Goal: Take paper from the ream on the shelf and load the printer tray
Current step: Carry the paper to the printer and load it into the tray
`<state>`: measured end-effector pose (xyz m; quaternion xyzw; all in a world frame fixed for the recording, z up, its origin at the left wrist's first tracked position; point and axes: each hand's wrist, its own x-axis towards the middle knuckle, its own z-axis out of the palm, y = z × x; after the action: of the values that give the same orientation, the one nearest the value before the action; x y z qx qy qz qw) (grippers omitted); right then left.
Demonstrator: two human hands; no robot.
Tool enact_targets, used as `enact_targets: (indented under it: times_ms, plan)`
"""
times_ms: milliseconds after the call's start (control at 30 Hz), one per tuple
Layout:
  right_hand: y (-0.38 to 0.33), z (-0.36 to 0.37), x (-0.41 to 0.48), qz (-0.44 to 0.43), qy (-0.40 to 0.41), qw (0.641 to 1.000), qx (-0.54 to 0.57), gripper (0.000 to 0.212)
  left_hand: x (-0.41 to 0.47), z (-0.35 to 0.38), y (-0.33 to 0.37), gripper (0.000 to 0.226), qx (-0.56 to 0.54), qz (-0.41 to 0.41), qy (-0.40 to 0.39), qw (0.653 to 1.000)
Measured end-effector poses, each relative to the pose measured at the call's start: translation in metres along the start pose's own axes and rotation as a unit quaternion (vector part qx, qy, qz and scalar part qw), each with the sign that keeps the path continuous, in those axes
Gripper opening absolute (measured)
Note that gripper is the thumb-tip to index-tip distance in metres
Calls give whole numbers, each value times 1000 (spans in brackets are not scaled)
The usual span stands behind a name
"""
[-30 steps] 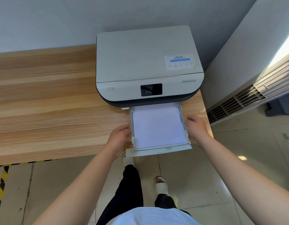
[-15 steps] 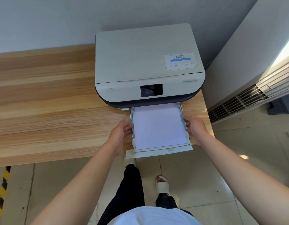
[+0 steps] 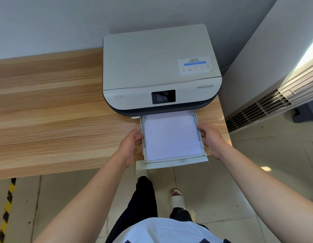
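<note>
A white printer (image 3: 157, 67) with a dark screen stands at the right end of a wooden table (image 3: 47, 120). Its paper tray (image 3: 171, 163) is pulled out toward me and sticks past the table's front edge. A stack of white paper (image 3: 171, 137) lies flat inside it. My left hand (image 3: 130, 146) touches the tray's left wall with its fingertips. My right hand (image 3: 211, 138) presses on the tray's right wall. Neither the ream nor the shelf is in view.
Grey walls close in behind and to the right of the printer. A slatted air unit (image 3: 275, 106) sits low at the right. Tiled floor (image 3: 222, 186) lies below, with yellow-black tape (image 3: 6, 207) at the left; my legs stand under the tray.
Both hands have closed in from beside the tray onto its side walls. The tray and paper look unmoved relative to the printer; the camera shifted slightly.
</note>
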<state>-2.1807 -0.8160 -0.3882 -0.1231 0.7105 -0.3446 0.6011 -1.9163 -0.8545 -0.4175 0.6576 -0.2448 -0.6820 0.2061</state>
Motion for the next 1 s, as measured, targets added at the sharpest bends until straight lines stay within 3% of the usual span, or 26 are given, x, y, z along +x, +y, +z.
enact_targets:
  times_ms: [133, 233, 300, 400, 533, 733, 933, 1000]
  plan:
    - [3, -6, 5, -17, -15, 1000, -12, 20, -5, 1, 1, 38, 16, 22, -2, 1000]
    - [12, -14, 8, -48, 45, 998, 2, 22, -10, -2, -4, 25, 32, 70, 35, 996]
    - [22, -20, 8, -63, 94, 994, 5, 36, -16, -7, -13, 19, 25, 74, 68, 995]
    - [45, -30, -3, -62, 126, 990, 17, 39, -30, -19, -33, 17, 19, 68, 100, 992]
    - [79, -40, -23, -38, 109, 993, 29, 32, -48, -30, -66, 26, -18, 38, 120, 992]
    - [110, -41, -42, -1, 54, 994, 92, 42, -66, -25, -99, 46, -112, -23, 84, 990]
    - [105, -48, -44, 50, -18, 979, 195, 24, -81, -11, -97, 49, -238, -31, 82, 967]
    - [101, -52, -44, 78, -35, 966, 242, 30, -86, -7, -95, 52, -282, -38, 82, 955]
